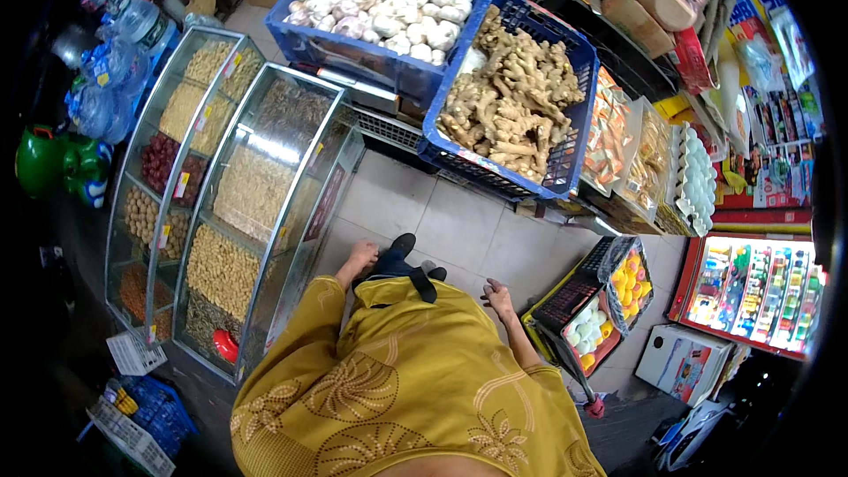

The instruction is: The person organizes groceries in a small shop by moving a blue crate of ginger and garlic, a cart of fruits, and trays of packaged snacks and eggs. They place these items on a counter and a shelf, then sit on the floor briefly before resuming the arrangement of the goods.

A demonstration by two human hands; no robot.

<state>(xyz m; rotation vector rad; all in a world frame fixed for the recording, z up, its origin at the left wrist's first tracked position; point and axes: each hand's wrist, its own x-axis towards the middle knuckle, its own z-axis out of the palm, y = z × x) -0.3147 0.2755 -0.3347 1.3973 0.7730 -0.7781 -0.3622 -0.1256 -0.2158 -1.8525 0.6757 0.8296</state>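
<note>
My left hand [363,256] hangs beside my thigh, near the side of a glass-topped bin of dried goods [242,212]; its fingers look curled, and whether it holds anything cannot be told. On the other side, my right hand [495,297] hangs with its fingers apart and nothing in it, over the floor near a black crate of fruit [566,291]. Ahead of me stand a blue crate heaped with garlic bulbs [387,6] and a blue plastic crate of ginger root [513,106].
Tiled floor [457,225] lies before my feet. Packaged dried foods [642,159] and a tray of eggs [694,175] line the right side, beyond which is a lit drinks cooler [748,291]. Water bottles [116,79] stand at the left. A white box [682,361] sits on the floor.
</note>
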